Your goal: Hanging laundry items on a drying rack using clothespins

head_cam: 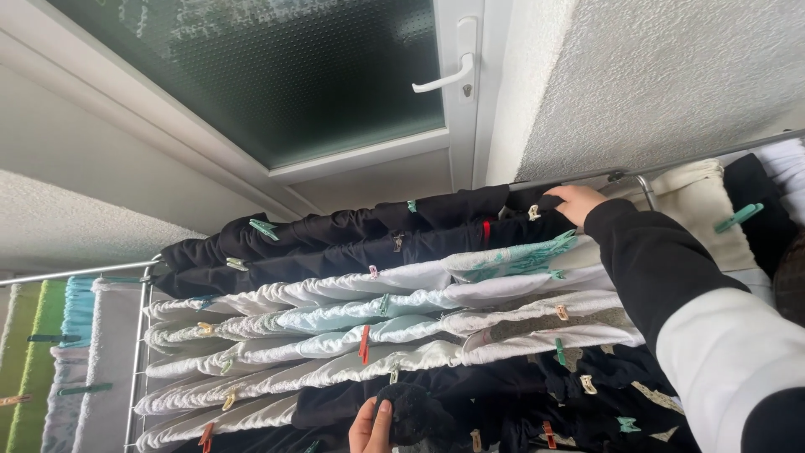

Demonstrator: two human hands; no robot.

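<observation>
Two hands at the loaded drying rack, one on the far rail and one on a dark bundle near us.

Our right hand [577, 202], upper right of the frame, curls closed over the black garment [352, 239] on the back rail [625, 174]; our left hand [371, 428], bottom centre, grips a dark fuzzy sock [412, 414] at the rack's near edge. We judge it wise to hold the cloth beside its white peg [533, 212], not on it, and to keep the sock free of the red peg [364, 343] and the pale shirts [335, 319] mid-frame.

Soft even daylight, faint shadows, sharp focus, picture tilted sideways
</observation>
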